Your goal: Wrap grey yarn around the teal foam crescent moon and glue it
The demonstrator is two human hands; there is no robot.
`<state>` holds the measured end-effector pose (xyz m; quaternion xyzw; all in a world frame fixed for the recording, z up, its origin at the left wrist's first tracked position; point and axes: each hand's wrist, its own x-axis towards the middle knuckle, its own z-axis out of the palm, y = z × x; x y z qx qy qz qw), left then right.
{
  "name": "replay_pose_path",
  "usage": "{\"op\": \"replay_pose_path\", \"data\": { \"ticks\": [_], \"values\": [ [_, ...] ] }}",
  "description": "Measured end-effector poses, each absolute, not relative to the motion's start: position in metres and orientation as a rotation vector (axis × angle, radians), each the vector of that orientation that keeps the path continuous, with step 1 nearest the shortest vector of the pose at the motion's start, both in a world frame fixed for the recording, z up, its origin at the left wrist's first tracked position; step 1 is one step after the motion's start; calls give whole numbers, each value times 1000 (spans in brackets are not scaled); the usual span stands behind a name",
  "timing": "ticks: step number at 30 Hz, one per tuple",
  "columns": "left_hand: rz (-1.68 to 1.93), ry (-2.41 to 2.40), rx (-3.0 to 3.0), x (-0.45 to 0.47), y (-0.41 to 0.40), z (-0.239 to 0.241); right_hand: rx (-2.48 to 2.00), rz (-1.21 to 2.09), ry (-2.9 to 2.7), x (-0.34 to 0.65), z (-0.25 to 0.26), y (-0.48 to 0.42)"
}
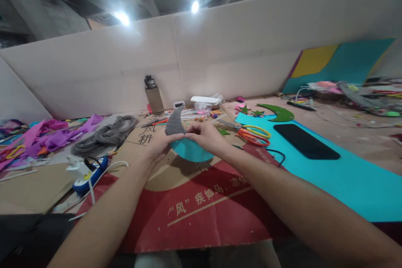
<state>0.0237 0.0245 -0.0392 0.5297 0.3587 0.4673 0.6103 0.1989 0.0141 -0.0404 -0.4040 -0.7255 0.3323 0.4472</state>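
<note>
Held above a red and brown cardboard sheet [201,222] is a crescent [192,150], turquoise over its lower part. Its upper tip carries grey cord [175,123] laid in close rows. My left hand [161,142] grips the crescent's left edge, thumb lying across the front near the end of the grey part. From the other side, my right hand [204,136] pinches at the boundary between grey and turquoise, thumb and fingers together. Its fingers partly hide the crescent's right tip. Whether a loose cord end sits between those fingers is too small to tell.
Scissors [251,132] with yellow and orange handles and a black phone [306,141] lie at right by a turquoise sheet [345,184]. A green crescent [278,112] is behind them. Left are a grey cord bundle [105,134], purple scraps [63,136] and a blue power strip [91,176].
</note>
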Motion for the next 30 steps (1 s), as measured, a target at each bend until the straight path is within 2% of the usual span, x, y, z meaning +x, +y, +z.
{"op": "replay_pose_path", "data": {
  "ticks": [6,10,15,23,30],
  "values": [
    [1020,775,1130,17,24,-33,-1123,890,-1592,207,-33,17],
    [1127,932,1211,13,25,-31,-1117,934,-1539,210,-34,18],
    [1244,893,1225,11,27,-32,-1069,1041,-1485,208,-40,22],
    [1154,639,1177,15,26,-34,-757,1549,-1358,210,-29,14],
    [1380,1024,1170,-2,42,-37,-1009,1189,-1369,216,-35,27]
  ]
}}
